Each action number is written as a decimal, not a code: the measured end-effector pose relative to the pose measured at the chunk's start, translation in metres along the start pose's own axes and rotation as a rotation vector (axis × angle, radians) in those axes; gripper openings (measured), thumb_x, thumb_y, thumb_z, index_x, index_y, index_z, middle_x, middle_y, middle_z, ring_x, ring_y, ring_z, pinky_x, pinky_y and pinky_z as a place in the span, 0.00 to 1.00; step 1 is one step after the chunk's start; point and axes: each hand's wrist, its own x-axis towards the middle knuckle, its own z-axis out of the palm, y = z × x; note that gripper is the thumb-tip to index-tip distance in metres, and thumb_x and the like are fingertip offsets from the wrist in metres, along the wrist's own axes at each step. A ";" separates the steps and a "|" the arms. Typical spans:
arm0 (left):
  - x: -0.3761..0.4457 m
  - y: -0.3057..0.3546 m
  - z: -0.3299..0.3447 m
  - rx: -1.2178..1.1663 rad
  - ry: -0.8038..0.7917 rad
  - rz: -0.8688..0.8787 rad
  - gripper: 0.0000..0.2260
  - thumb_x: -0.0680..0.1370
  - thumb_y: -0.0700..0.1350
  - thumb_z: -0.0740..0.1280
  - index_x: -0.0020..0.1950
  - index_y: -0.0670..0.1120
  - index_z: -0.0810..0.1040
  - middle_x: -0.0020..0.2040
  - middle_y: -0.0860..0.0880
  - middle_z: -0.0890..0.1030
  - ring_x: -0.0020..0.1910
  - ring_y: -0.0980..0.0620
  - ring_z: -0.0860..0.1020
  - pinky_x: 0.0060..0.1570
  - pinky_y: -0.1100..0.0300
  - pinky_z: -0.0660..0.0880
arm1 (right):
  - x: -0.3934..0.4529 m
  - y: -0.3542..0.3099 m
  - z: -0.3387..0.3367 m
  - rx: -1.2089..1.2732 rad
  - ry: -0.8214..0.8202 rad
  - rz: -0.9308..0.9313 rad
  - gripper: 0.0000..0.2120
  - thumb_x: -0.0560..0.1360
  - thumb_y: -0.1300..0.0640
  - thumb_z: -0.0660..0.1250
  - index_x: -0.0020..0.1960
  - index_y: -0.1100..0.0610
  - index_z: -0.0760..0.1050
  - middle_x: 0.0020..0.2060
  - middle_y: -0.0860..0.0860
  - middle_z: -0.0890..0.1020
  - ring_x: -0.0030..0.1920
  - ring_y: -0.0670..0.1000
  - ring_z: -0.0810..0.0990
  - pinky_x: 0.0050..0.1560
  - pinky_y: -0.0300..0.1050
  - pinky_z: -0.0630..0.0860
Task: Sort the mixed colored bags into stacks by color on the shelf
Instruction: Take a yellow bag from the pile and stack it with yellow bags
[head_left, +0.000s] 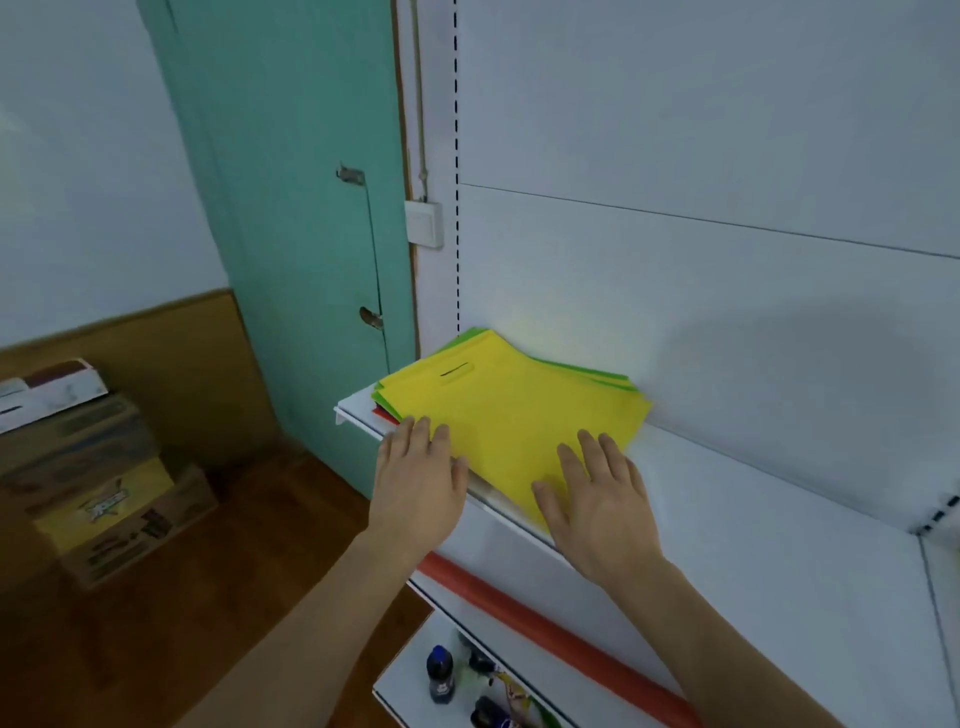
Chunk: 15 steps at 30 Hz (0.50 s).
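Observation:
A mixed pile of flat bags lies at the left end of the white shelf (753, 499). A yellow bag (509, 405) with a slit handle is on top. Green bags (602, 375) stick out behind it, and a red bag's edge (383, 413) shows at the pile's front left. My left hand (418, 483) lies flat with straight fingers at the pile's front left edge. My right hand (597, 501) rests flat, fingers spread, on the yellow bag's front right part.
A white back panel (701, 260) rises behind the shelf. A red strip (545, 618) runs along a lower shelf edge; below it stand dark bottles (440, 675). A teal door (291, 208) is at left, with cardboard boxes (98, 483) stacked on the wooden floor.

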 end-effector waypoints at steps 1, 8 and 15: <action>0.010 -0.010 0.002 0.002 -0.017 0.019 0.28 0.87 0.59 0.49 0.84 0.46 0.60 0.84 0.43 0.59 0.84 0.42 0.53 0.82 0.43 0.51 | 0.007 -0.008 0.003 -0.017 -0.010 0.025 0.38 0.81 0.32 0.44 0.80 0.53 0.69 0.82 0.56 0.64 0.83 0.61 0.58 0.80 0.60 0.59; 0.077 -0.049 0.009 0.024 -0.053 0.179 0.37 0.83 0.67 0.50 0.84 0.43 0.57 0.85 0.39 0.55 0.84 0.41 0.48 0.82 0.42 0.47 | 0.035 -0.049 0.030 -0.125 -0.093 0.183 0.32 0.84 0.32 0.45 0.80 0.47 0.65 0.82 0.50 0.64 0.82 0.57 0.58 0.80 0.59 0.56; 0.093 -0.043 0.030 0.083 -0.070 0.351 0.42 0.80 0.72 0.48 0.79 0.41 0.67 0.75 0.40 0.72 0.77 0.40 0.64 0.78 0.43 0.57 | 0.031 -0.033 0.022 -0.162 -0.059 0.401 0.26 0.83 0.35 0.52 0.76 0.43 0.72 0.79 0.50 0.70 0.80 0.57 0.63 0.78 0.57 0.60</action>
